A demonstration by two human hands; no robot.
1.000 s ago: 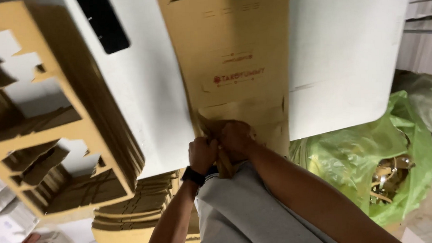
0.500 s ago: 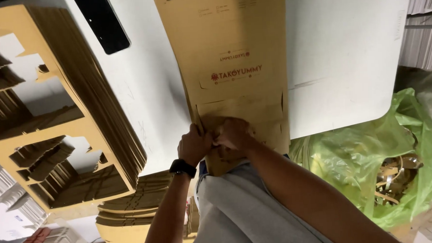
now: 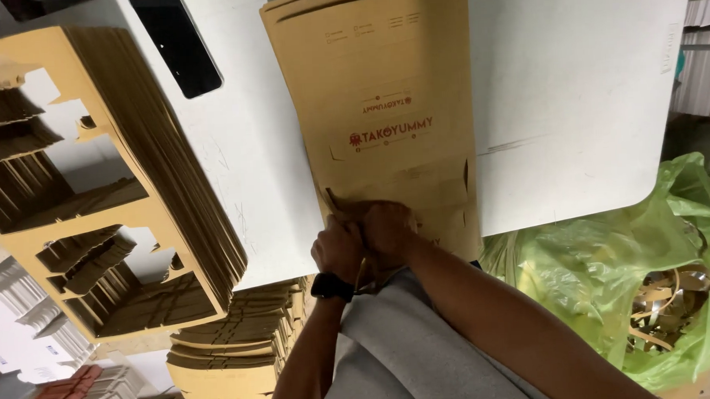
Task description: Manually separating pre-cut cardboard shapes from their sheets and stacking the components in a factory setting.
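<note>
- Grey shirt nearest, both forearms reaching fwd over it.
- Left hand, black watch on wrist, and right hand pressed together at near edge of table; both closed, pinching a flap at near end of the flat cardboard box blank.
- Blank lies lengthwise on the white table, red print mid-sheet, far end reaching the table's far side.
- Left: tall stack of die-cut cardboard sheets on the table; more folded stacks lower down, beside the table.
- Right, below the table edge: green plastic bag w/ cardboard scraps.
- Far left: black phone flat on the table.
</note>
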